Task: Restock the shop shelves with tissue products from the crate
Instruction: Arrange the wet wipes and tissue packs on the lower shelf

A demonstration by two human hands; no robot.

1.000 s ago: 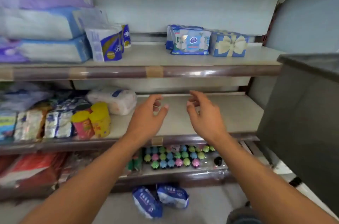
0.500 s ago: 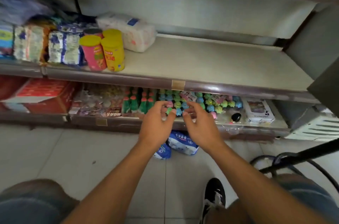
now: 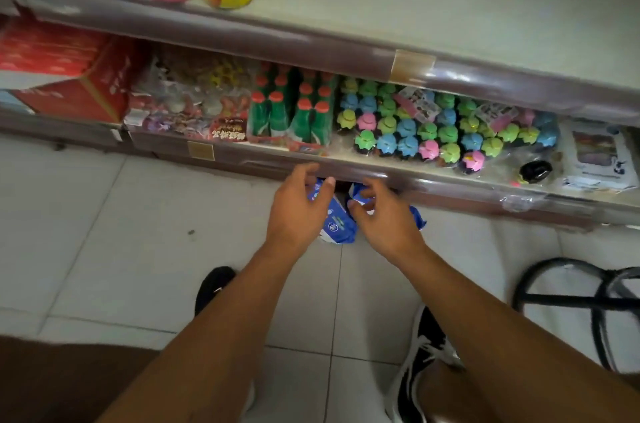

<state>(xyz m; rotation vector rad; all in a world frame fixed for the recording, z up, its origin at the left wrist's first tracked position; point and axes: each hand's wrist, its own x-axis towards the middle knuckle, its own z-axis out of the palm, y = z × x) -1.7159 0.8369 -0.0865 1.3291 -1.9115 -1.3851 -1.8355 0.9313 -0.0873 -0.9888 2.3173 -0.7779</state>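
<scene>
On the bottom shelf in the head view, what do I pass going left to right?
Red box → bagged trinkets → green bottles → coloured pinwheel toys → black round object → white printed pack.

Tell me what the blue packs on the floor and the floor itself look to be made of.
Blue packs: thin glossy plastic film, going by the creased, crinkled wrap; contents hidden. Floor: pale glazed tile, likely ceramic, going by straight grout lines and a soft sheen.
</scene>
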